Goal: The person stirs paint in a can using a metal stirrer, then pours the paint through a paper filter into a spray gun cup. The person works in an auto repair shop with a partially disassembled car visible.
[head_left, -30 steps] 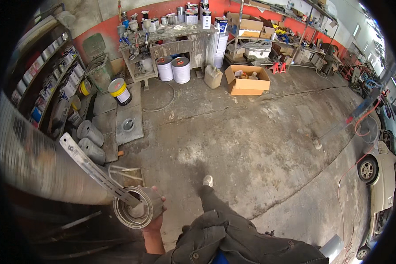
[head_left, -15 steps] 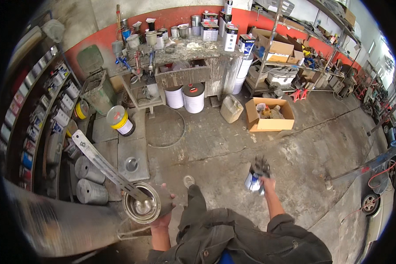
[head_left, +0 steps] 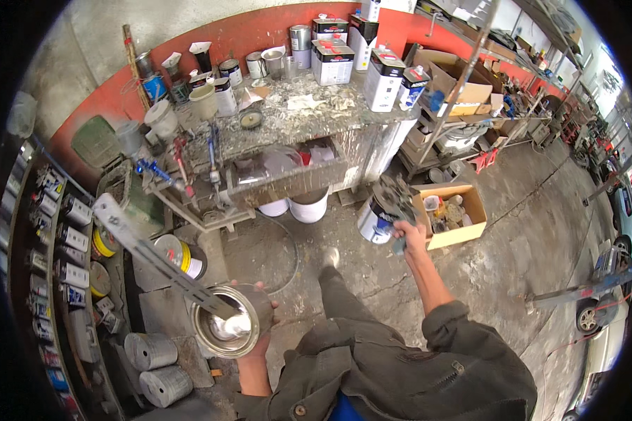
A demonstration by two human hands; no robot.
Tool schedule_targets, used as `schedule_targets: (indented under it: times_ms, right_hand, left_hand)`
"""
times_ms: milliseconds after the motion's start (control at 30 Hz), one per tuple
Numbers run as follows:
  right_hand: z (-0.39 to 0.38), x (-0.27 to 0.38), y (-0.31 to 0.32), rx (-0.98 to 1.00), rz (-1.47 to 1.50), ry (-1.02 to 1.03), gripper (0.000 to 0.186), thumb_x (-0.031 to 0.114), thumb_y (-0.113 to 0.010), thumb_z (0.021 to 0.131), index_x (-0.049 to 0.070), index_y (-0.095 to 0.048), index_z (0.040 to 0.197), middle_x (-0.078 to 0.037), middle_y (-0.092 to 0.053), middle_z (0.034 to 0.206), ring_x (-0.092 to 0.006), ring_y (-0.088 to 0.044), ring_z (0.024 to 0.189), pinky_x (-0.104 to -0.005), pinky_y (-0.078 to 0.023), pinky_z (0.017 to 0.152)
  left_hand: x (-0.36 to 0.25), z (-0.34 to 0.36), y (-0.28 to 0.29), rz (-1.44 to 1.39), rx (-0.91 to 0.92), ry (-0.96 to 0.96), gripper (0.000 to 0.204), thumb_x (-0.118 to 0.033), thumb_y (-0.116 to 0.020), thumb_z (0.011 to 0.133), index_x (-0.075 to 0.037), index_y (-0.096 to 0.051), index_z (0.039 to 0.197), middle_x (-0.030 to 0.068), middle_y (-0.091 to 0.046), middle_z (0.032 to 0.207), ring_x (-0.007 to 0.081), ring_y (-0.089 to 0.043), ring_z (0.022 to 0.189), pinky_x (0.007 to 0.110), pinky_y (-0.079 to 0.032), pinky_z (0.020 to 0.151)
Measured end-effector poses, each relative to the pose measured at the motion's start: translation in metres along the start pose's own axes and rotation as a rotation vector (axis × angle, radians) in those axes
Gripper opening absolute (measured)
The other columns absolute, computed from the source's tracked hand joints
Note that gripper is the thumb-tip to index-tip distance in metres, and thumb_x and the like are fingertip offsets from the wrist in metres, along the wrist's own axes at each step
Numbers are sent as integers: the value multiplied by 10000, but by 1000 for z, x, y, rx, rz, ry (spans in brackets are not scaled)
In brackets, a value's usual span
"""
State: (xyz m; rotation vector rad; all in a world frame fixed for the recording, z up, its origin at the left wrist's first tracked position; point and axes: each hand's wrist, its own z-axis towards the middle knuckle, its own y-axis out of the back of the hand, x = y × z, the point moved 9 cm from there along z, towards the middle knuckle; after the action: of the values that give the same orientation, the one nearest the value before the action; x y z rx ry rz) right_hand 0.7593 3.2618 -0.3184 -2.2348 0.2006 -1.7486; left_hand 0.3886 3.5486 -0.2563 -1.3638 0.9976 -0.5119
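My left hand (head_left: pixel 261 342) is wrapped round an open metal paint can (head_left: pixel 201 335) at the lower left, its mouth tilted toward me. Silvery paint shows inside. A long flat metal stirring stick (head_left: pixel 151 247), with holes along it, leans out of the can toward the upper left. My right hand (head_left: pixel 411 237) is closed on a blue-and-white can (head_left: pixel 374 223), held out in front of the workbench. Something dark and ragged, which I cannot make out, covers the top of that can.
A paint-splattered workbench (head_left: pixel 260 140) stands ahead, bearing tins, cups and spray guns, with its drawer (head_left: pixel 288 172) pulled out. A cardboard box (head_left: pixel 463 234) of containers sits on the floor beyond my right hand. Shelves of cans (head_left: pixel 70 245) line the left.
I have stepped closer to the workbench. My right hand has moved forward and a little left with its can, while the left still holds the paint can with the stick.
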Motion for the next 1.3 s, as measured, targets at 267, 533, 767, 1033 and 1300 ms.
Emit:
schedule_targets:
  times_ms: [267, 533, 767, 1033, 1300]
  right_hand:
    - [283, 0, -223, 80, -179, 209, 130, 9, -754, 801, 27, -629, 770, -24, -622, 672, -110, -576, 602, -271, -427, 574]
    - [407, -31, -302, 40, -308, 246, 234, 161, -815, 836, -26, -685, 890, -28, -671, 778, -113, -552, 683, -310, -464, 649]
    - [396, -3, -283, -12, -762, 203, 595, 241, -839, 855, -61, -584, 1299, -190, -637, 1242, -241, -595, 1099, -402, -467, 968]
    - [222, 85, -520, 1151, -853, 548, 1010, 292, -965, 657, 20, -445, 1479, -139, -515, 1428, -319, -453, 1374, -447, -359, 1160]
    - [207, 77, -616, 1258, -631, 593, 1257, 332, -1016, 525, 6, -323, 1522, -181, -487, 1443, -352, -489, 1354, -444, -388, 1161]
  left_hand:
    - [-45, 222, -33, 228, -13, -204, 817, -507, -613, 949, -331, -210, 1638, 178, -433, 1563, 414, -628, 1043, 477, -624, 724]
    - [-78, 360, -70, 207, -359, -339, 760, -474, -626, 952, -274, -291, 1605, 208, -544, 1438, 422, -693, 923, 459, -636, 558]
    - [-85, 447, -95, 88, -96, -144, 802, -582, -635, 906, -268, -334, 1580, 189, -487, 1503, 493, -620, 1077, 575, -632, 747]
    - [-66, 523, -84, -97, -50, 105, 643, -539, -563, 983, -208, -428, 1518, 229, -538, 1434, 471, -642, 1087, 573, -612, 848]
    - [-61, 563, -60, -8, -146, 86, 584, -469, -355, 1074, -31, -537, 1413, 164, -623, 1364, 301, -629, 1228, 471, -515, 1077]
